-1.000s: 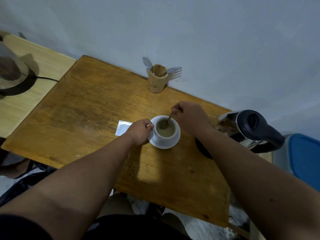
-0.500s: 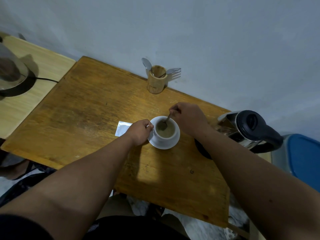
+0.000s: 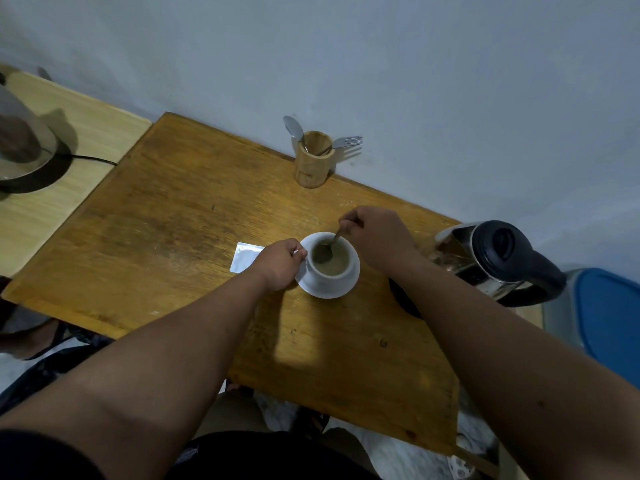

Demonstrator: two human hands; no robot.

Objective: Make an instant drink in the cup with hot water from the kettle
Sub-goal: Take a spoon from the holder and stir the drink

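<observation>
A white cup (image 3: pixel 348 270) full of pale brown drink stands on a white saucer (image 3: pixel 341 289) in the middle of the wooden table (image 3: pixel 166 230). My left hand (image 3: pixel 278 263) is closed on the cup's handle at its left side. My right hand (image 3: pixel 375 237) pinches the stem of a metal spoon (image 3: pixel 327 249) whose bowl dips into the drink. The glass kettle (image 3: pixel 495 261) with a black lid and handle sits on its base at the table's right edge, just behind my right forearm.
A silver sachet (image 3: pixel 244 259) lies flat left of my left hand. A wooden holder (image 3: pixel 313 164) with a spoon and a fork stands by the wall. A second kettle (image 3: pixel 20 147) sits on the pale side table at left. A blue-lidded bin (image 3: pixel 609 323) is at right.
The spoon has shifted slightly inside the cup as my right hand moves it. My left hand stays on the handle. The cup and kettle have not moved.
</observation>
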